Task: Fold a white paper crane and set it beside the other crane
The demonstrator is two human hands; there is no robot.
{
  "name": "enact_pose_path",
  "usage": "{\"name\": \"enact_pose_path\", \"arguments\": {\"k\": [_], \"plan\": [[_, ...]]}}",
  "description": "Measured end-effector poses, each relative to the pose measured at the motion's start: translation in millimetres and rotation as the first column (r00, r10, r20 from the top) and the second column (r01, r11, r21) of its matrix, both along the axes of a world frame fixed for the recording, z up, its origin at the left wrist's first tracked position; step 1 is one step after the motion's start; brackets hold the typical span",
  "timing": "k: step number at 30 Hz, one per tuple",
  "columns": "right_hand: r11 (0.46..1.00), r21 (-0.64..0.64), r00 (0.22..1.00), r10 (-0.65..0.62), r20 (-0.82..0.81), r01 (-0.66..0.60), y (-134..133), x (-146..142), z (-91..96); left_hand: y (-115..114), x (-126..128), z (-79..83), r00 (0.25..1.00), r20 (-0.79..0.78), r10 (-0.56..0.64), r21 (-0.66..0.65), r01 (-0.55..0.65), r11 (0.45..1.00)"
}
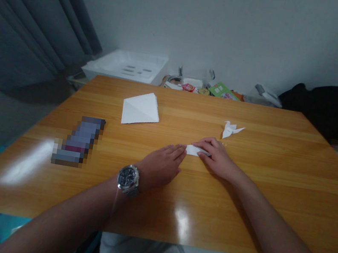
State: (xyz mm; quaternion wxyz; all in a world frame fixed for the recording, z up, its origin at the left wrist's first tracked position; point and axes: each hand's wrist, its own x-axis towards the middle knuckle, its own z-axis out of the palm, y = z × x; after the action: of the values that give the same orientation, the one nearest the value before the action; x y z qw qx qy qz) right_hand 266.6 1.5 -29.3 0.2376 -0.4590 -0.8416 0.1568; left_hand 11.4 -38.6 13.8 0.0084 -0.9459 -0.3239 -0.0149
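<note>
A small piece of folded white paper [195,151] lies flat on the wooden table [238,216] in front of me. My left hand [163,164], with a metal watch [128,179] on its wrist, rests its outstretched fingers at the paper's left end. That end is hidden under the fingertips. My right hand [216,156] holds the right part of the paper, thumb on the near edge and fingers over the far edge. Just beyond the right hand stands a folded white paper crane [231,130].
A stack of white paper sheets [141,109] lies at the back left. Nearer left is a blurred-out phone-like object [78,141]. Behind the table are a white plastic tub [127,63], a green booklet [223,91] and a dark cloth heap [330,110].
</note>
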Motion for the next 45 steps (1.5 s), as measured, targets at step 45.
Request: {"name": "enact_pose_path", "arguments": {"k": [45], "plan": [[0.985,0.143,0.995,0.099,-0.004,-0.097,-11.8,-1.0,17.1,15.8,8.0,-5.5,0.984,0.150,0.094,0.051,-0.102,0.993]]}}
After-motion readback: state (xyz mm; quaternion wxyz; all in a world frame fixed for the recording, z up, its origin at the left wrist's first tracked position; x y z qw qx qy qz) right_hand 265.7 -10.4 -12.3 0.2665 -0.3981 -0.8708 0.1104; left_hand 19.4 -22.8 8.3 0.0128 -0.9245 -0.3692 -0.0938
